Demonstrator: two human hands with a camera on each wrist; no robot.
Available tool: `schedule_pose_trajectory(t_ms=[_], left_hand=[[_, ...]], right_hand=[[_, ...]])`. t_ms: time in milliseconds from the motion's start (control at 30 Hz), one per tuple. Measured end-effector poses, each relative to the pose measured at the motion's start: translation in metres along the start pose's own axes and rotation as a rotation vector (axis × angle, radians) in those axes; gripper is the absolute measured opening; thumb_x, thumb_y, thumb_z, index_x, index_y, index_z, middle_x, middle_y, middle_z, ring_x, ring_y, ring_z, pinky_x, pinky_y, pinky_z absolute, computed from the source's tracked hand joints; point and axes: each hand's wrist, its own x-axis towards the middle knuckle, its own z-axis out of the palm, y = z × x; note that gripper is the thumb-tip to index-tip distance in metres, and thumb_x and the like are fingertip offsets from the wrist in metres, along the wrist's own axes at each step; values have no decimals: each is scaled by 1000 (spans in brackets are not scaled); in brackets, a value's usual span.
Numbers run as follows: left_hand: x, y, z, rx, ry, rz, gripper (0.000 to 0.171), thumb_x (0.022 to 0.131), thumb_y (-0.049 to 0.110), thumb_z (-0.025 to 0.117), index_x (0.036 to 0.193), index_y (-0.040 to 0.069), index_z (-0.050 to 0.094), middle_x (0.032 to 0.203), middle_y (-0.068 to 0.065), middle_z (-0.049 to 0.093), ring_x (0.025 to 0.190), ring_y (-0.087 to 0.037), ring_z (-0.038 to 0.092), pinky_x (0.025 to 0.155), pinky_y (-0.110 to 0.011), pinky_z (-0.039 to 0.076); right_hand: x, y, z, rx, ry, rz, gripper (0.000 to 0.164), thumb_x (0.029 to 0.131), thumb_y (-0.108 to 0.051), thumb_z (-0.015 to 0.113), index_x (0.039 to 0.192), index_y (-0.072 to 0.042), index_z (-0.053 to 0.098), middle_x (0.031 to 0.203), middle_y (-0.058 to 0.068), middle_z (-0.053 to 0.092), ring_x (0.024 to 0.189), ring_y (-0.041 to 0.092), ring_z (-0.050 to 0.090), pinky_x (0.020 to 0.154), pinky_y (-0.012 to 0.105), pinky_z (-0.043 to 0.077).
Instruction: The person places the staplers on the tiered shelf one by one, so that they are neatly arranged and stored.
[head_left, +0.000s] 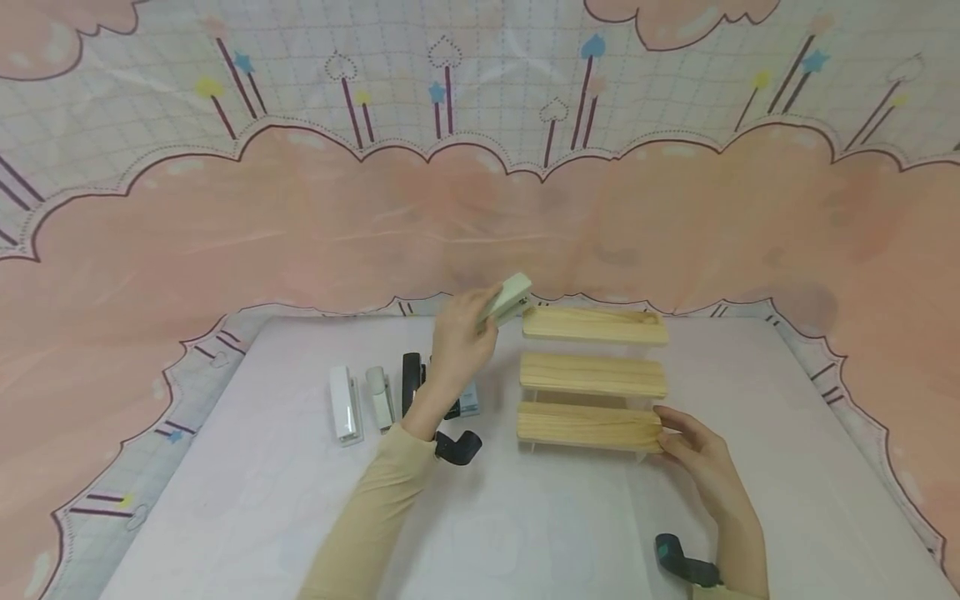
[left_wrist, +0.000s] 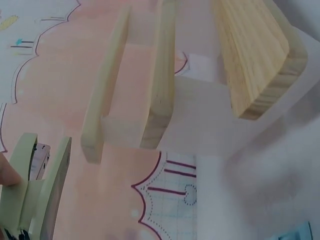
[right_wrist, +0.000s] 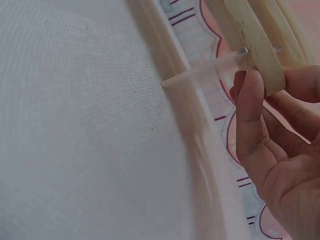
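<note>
My left hand (head_left: 461, 342) grips a light green stapler (head_left: 513, 295), raised just beyond the upper left end of a three-tier wooden display rack (head_left: 592, 372). In the left wrist view the stapler (left_wrist: 56, 187) is partly cut off at the lower left, apart from the boards. At the rack's lowest board (head_left: 585, 425), my right hand (head_left: 701, 458) pinches the right end between thumb and fingers. The right wrist view shows this hand (right_wrist: 285, 165) on the edge of that board (right_wrist: 257, 45), above a clear support.
Left of the rack stand a white stapler (head_left: 344, 404), a small pale stapler (head_left: 380, 398), a black stapler (head_left: 411, 382) and a light blue object (head_left: 469, 400), partly behind my left arm. A patterned cloth (head_left: 450, 208) hangs behind the white table (head_left: 525, 517).
</note>
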Motion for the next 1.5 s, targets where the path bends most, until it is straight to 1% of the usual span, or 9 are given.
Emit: schedule_pose_trajectory(t_ms=[200, 500, 667, 933, 1067, 1200, 1300, 1367, 1500], left_hand=[[8, 7, 16, 32, -39, 61, 42, 86, 2, 60, 127, 9, 61, 121, -13, 67, 112, -31, 62, 95, -46, 50], [23, 22, 32, 2, -131, 105, 43, 88, 2, 59, 130, 12, 60, 126, -13, 65, 116, -30, 60, 103, -49, 42], [29, 31, 40, 3, -152, 159, 43, 88, 3, 57, 130, 12, 60, 126, -12, 65, 114, -29, 60, 98, -46, 46], [37, 45, 55, 16, -218, 219, 45, 87, 2, 55, 131, 13, 59, 125, -10, 65, 115, -28, 60, 100, -45, 45], [40, 51, 63, -3, -246, 250, 45, 88, 3, 54, 132, 13, 58, 128, -8, 64, 118, -28, 59, 103, -47, 44], [43, 59, 69, -31, -276, 276, 46, 89, 3, 52, 133, 14, 57, 130, -6, 63, 118, -25, 59, 106, -44, 42], [46, 66, 73, -33, -303, 281, 45, 90, 5, 52, 134, 15, 57, 131, -4, 63, 114, -22, 60, 103, -39, 42], [48, 70, 76, -34, -323, 280, 44, 92, 6, 52, 134, 15, 56, 132, -3, 62, 114, -21, 59, 103, -37, 42], [51, 74, 83, -19, -354, 282, 44, 94, 8, 50, 136, 17, 55, 134, -2, 61, 120, -19, 56, 105, -36, 41]], right_hand=[[0, 0, 0, 4, 0, -9, 48, 95, -15, 58, 137, 6, 45, 112, -24, 53, 94, -6, 62, 79, 16, 54], [-1, 0, -1, -6, 5, -13, 47, 96, -15, 57, 136, 6, 46, 111, -23, 53, 96, -7, 62, 79, 16, 54], [-1, 0, 0, -3, 9, -13, 48, 95, -16, 58, 136, 6, 46, 110, -23, 54, 95, -7, 62, 79, 17, 54], [-1, -1, 0, 3, 10, -18, 47, 95, -15, 58, 135, 7, 46, 110, -21, 54, 93, -6, 62, 78, 18, 55], [-1, -1, 0, -5, 10, -10, 48, 95, -16, 58, 136, 6, 46, 115, -12, 55, 94, -6, 62, 79, 18, 55], [0, -2, 0, -15, 6, 2, 48, 95, -17, 57, 137, 5, 46, 127, 10, 54, 94, -8, 61, 79, 17, 54], [0, -2, 0, -18, 4, 2, 48, 96, -17, 57, 137, 4, 45, 131, 21, 50, 95, -8, 61, 79, 17, 54], [0, -2, 0, -18, 6, 2, 48, 96, -17, 57, 137, 4, 46, 131, 22, 49, 95, -8, 61, 79, 17, 54], [0, -2, 0, -18, 6, 1, 48, 96, -17, 57, 137, 4, 46, 128, 16, 52, 95, -8, 61, 79, 17, 54]])
